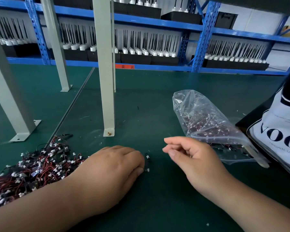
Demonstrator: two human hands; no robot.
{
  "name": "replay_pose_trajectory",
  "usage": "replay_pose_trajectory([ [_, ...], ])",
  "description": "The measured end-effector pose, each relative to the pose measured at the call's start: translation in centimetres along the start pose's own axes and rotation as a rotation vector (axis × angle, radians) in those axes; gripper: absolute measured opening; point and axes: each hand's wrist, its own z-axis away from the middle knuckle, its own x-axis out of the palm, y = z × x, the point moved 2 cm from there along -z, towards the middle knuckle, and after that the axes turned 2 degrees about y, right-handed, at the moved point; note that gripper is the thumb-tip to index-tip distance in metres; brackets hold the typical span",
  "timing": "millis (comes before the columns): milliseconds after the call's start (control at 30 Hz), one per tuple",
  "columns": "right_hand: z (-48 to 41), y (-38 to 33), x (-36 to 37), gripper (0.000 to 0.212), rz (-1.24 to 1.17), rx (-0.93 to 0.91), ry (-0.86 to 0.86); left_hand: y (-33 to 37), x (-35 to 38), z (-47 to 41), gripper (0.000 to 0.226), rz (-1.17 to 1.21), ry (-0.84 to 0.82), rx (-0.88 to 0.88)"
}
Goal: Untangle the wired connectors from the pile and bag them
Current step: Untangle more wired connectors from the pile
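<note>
Left hand (117, 164) lies on the green table (141, 114), its fingers curled, pinching one black connector (147, 162). Right hand (196, 158) hovers, fingers loosely bent, empty. Pile (35, 168) is at 8 o'clock, bag (208, 124) at 3 o'clock.

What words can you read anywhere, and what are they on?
"VOG", cut off: big dark letters on the white fabric bag.
"ORIGINAL LIFE S", cut off: small print beneath them.
"良 区": red paper label on the blue metal shelf rail.
Nothing else is readable.

On the mat (141, 101), connector pile (37, 166) left, bag (208, 124) right.
</note>
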Motion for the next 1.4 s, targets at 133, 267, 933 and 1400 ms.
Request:
replay_pose_trajectory([
  [133, -0.5, 0.4, -0.4, 0.045, 0.107, 0.040, 0.139, -0.2, 0.2, 0.0, 0.011, 0.017, 0.038, -0.030],
  [267, -0.5, 0.7, -0.7, 0.051, 0.271, 0.049, 0.223, -0.2, 0.2, 0.0, 0.016, 0.015, 0.043, -0.025],
  [933, 2.2, -2.7, 1.2, 0.012, 0.350, -0.589, -0.176, 0.5, -0.4, -0.1, 0.020, 0.066, 0.082, 0.012],
  [1400, 0.9, -1.6, -0.2, 0.018, 0.174, -0.462, 0.139, 0.5, -0.5, -0.1, 0.016, 0.075, 0.088, 0.020],
])
